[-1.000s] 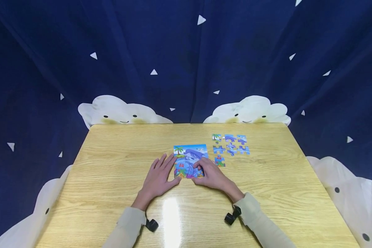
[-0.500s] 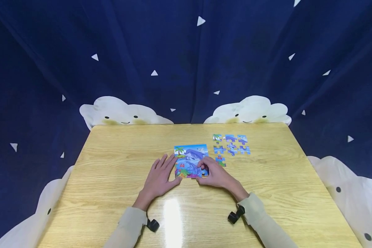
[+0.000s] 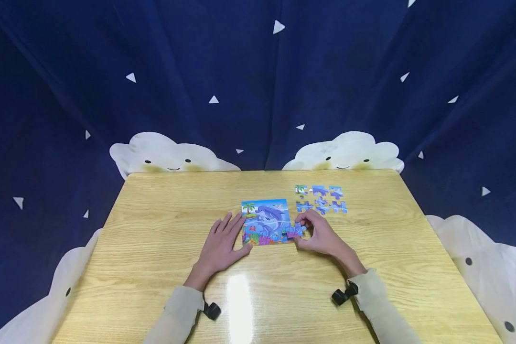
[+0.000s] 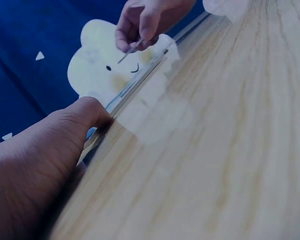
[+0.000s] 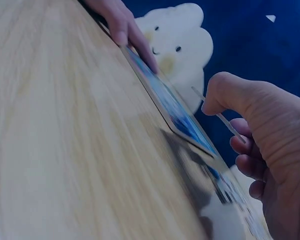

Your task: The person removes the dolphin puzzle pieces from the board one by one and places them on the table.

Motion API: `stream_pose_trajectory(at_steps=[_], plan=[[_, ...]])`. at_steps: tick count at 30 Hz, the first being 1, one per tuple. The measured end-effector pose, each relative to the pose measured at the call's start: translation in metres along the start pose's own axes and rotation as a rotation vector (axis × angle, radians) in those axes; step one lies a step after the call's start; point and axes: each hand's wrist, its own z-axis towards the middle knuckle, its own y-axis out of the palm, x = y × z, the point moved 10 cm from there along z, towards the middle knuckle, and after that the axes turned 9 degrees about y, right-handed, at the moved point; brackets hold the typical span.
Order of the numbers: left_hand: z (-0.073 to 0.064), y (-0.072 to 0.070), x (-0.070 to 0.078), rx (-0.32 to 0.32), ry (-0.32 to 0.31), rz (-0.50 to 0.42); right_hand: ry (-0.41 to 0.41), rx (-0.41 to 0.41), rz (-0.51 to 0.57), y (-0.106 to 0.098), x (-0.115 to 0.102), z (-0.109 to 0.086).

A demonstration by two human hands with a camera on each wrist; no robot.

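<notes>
A dolphin picture puzzle point(image 3: 268, 217) lies on the wooden table in the head view. My left hand point(image 3: 220, 248) rests beside it, fingers straight along its left edge and thumb at its lower left corner. In the left wrist view that thumb point(image 4: 92, 112) presses at the board's near edge. Just off the puzzle's lower right corner, my right hand point(image 3: 324, 237) pinches a blue and purple puzzle piece point(image 3: 295, 231) between thumb and fingers. The right wrist view shows this puzzle piece point(image 5: 225, 120) edge-on, raised above the board point(image 5: 175, 112).
Several loose puzzle pieces point(image 3: 320, 207) lie in rows to the right of the board, just beyond my right hand. The wooden table point(image 3: 163, 200) ends at a dark blue curtain point(image 3: 241, 71) with white clouds. Small black cameras sit at both wrists.
My right hand has moved right from the puzzle's lower part, bringing a puzzle piece out past its lower right corner. My left hand has stayed in place.
</notes>
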Motion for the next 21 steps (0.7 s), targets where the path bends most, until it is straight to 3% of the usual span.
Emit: stream_pose_trajectory(at_steps=[12,21], plan=[[0.001,0.0,0.0,0.009,0.006,0.006,0.084,0.088,-0.066,-0.047,0.038,-0.015],[0.0,0.0,0.0,-0.001,-0.003,0.006,0.132,0.116,-0.068,-0.062,0.069,-0.02]])
